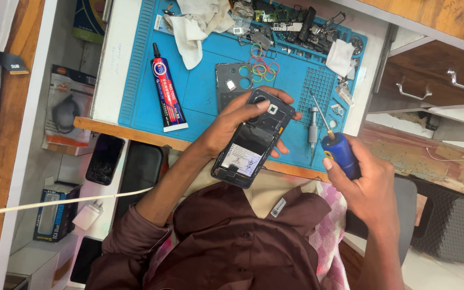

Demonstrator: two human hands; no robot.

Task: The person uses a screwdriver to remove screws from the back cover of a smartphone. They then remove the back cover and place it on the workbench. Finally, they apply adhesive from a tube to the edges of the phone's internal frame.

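Observation:
My left hand (237,121) holds an opened black phone (253,139) with its back cover off, thumb resting near the camera end. A white label shows on its battery. My right hand (363,182) grips a blue-handled screwdriver (331,137), its thin shaft pointing up and left, the tip apart from the phone. Both hands hover over the front edge of a blue work mat (200,91). A dark phone back cover (232,83) lies on the mat just behind the phone.
On the mat lie a glue tube (168,91), coloured rubber bands (261,62), a white cloth (197,27), several phone parts (291,27) and a second metal screwdriver (312,131). Below left are a cracked phone (104,159), boxes and a white cable (55,203). Wooden drawers (436,80) stand right.

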